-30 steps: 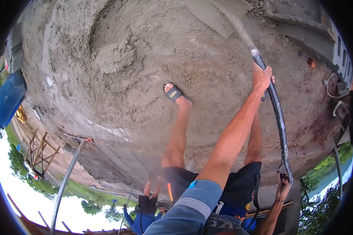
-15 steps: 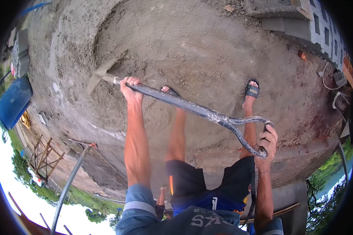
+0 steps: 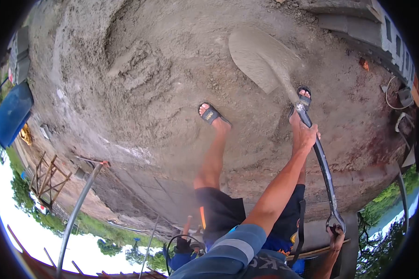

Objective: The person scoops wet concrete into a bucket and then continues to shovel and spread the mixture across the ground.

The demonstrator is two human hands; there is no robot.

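Observation:
A long-handled shovel [image 3: 324, 172] slants across my right side, its wide blade [image 3: 258, 53] up ahead and its grip end low near my hip. Wet grey mix coats the blade, which is over or against the mortar-like ground. My left hand [image 3: 308, 135] reaches across my body and wraps round the shaft below the blade's neck, just in front of my right foot. Down at the handle end, my right hand [image 3: 336, 236] is closed on the grip. Ahead of my left foot lies a rough, disturbed patch of wet mix [image 3: 142, 69].
My sandalled feet stand apart on the wet ground [image 3: 251, 135]. Hollow concrete blocks [image 3: 395, 42] rise at the upper right. At left are a blue sheet-like object [image 3: 11, 114], a metal pole [image 3: 81, 209] and a wooden frame [image 3: 49, 183]. Another person [image 3: 184, 251] is behind me.
The shovel has swung from my left to my right, blade lifted out of the mix at left. My left hand crossed over with the shaft; my right hand dropped back toward my hip.

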